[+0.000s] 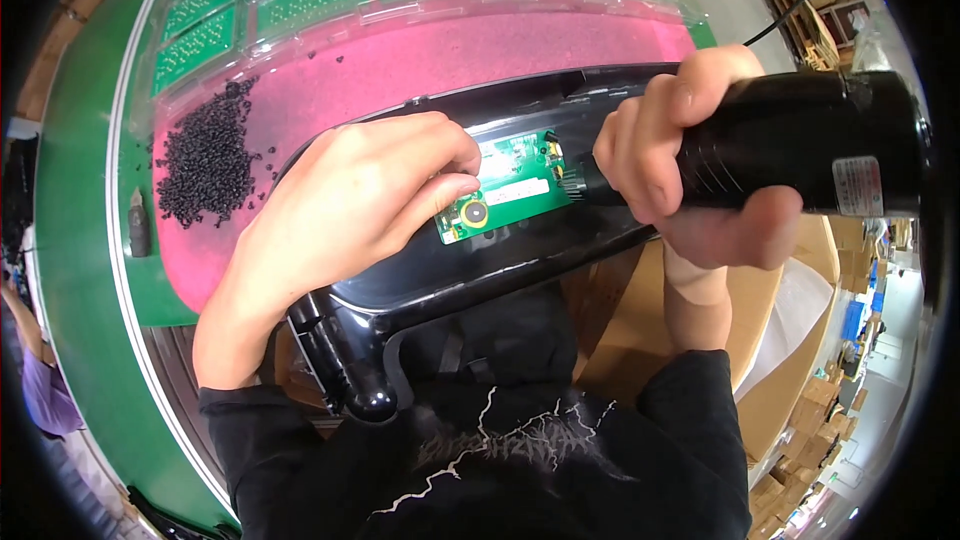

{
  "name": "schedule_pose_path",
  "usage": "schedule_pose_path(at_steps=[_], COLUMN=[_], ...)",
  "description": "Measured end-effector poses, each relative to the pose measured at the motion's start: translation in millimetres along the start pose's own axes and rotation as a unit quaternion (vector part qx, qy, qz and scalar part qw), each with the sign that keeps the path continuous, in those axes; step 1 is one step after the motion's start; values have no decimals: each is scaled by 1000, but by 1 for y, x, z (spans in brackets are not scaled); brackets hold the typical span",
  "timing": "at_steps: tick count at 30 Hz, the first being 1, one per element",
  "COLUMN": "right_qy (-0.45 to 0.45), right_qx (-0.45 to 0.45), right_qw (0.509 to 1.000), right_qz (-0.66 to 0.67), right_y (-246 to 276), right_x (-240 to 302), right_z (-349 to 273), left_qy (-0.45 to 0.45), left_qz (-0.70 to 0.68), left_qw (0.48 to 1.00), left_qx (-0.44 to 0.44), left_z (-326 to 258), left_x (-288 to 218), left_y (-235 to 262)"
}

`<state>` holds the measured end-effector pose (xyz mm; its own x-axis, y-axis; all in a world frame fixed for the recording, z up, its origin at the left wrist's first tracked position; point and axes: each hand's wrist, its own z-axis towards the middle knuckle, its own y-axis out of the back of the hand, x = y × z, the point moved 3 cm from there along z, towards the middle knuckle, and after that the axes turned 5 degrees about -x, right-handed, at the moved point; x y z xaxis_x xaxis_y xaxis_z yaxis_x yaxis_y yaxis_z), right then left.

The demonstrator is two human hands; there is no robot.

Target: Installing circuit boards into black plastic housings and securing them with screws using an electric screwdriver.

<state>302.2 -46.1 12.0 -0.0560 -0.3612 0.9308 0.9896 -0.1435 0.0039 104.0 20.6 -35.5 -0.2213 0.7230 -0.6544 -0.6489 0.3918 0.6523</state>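
Note:
A green circuit board (520, 202) lies in a long black plastic housing (440, 292), which reaches over the near edge of the pink mat. My left hand (345, 195) is over the board's left part, thumb and fingers pinched together; whatever they may hold is hidden. In my right hand (690, 140) is a thick black electric screwdriver (800, 135), fingers wrapped round its body. It is held above the right end of the housing, its front end toward the board. I cannot make out its tip.
Small black screws (205, 155) are heaped on the left of the pink mat (430, 52). Clear trays of green boards (325, 0) line the far side. A small dark pointed tool (138, 225) lies at left. An open cardboard box (640, 325) stands near right.

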Motion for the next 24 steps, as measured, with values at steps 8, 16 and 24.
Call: schedule_pose_path(at_steps=[8, 16, 24], right_qy=[161, 181, 69], right_qx=[191, 138, 215], right_qw=[942, 939, 936], right_qz=[226, 256, 269], right_y=[0, -11, -36], right_x=[25, 36, 4], right_z=[13, 9, 1], left_qy=[-36, -90, -37], left_qz=[-27, -94, -21], left_qw=[999, 988, 992], left_qx=[9, -83, -117], left_z=[3, -4, -1], left_x=[-6, -5, -6], left_y=[2, 14, 12])
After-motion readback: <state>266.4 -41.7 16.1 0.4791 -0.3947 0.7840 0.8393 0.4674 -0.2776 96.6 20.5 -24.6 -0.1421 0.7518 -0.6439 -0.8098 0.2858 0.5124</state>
